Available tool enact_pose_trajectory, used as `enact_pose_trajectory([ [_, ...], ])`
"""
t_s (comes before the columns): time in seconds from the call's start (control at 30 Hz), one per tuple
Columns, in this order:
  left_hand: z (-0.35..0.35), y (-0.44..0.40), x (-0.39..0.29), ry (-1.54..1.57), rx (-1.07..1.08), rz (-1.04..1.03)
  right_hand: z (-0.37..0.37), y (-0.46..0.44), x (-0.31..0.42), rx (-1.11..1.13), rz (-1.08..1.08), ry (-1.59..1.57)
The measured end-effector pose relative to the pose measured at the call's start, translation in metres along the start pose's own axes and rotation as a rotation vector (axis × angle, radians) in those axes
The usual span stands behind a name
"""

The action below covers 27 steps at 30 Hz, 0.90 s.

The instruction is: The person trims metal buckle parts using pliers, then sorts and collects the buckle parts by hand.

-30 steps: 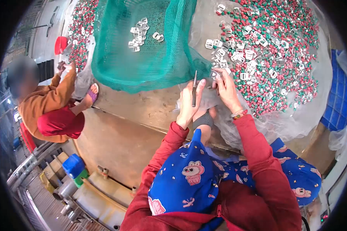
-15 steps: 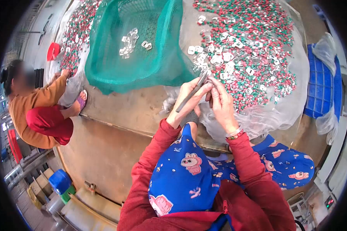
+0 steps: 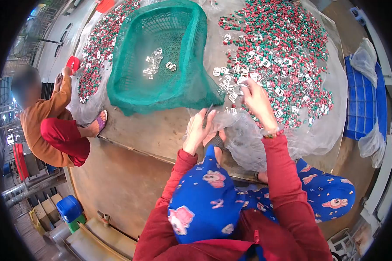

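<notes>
My left hand [image 3: 199,130] is closed around a dark, thin stick-like tool [image 3: 210,108], of which only a short piece shows above the fingers. It hovers over the near edge of the sheet, below the corner of the green mesh. At the pile's near left side, my right hand [image 3: 258,102] reaches in with thumb and fingertips pinched on a small shiny buckle. Loose silver buckles [image 3: 224,70] lie around those fingertips. Beyond them spreads a heap of small red and green pellets [image 3: 287,32] with more buckles mixed in.
A green mesh-lined basket [image 3: 117,89] holds several buckles. Crumpled translucent sheeting [image 3: 248,148] lies before my right wrist. Across at left, a co-worker [image 3: 52,126] in an orange top holds a red scoop-like container [image 3: 73,64] by another pellet pile. A blue crate [image 3: 359,102] stands at right.
My hands have moved apart: the right forward to the buckles, the left slightly back and down with the tool. The co-worker's hand has moved to the red container.
</notes>
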<state>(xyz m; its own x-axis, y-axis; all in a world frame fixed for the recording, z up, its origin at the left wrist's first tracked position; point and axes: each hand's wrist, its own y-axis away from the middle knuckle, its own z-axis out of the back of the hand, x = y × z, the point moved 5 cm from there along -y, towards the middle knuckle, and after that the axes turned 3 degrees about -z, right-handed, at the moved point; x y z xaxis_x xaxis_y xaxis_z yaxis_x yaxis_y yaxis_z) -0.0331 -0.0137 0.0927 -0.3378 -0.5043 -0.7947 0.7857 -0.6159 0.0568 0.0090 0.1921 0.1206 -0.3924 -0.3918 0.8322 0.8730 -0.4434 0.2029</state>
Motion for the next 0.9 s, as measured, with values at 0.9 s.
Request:
enact_pose_trajectory([
  [0.9,-0.072,-0.056,0.093,0.662,0.096,0.647,-0.074,-0.067,-0.123,0.299,-0.429,-0.981],
])
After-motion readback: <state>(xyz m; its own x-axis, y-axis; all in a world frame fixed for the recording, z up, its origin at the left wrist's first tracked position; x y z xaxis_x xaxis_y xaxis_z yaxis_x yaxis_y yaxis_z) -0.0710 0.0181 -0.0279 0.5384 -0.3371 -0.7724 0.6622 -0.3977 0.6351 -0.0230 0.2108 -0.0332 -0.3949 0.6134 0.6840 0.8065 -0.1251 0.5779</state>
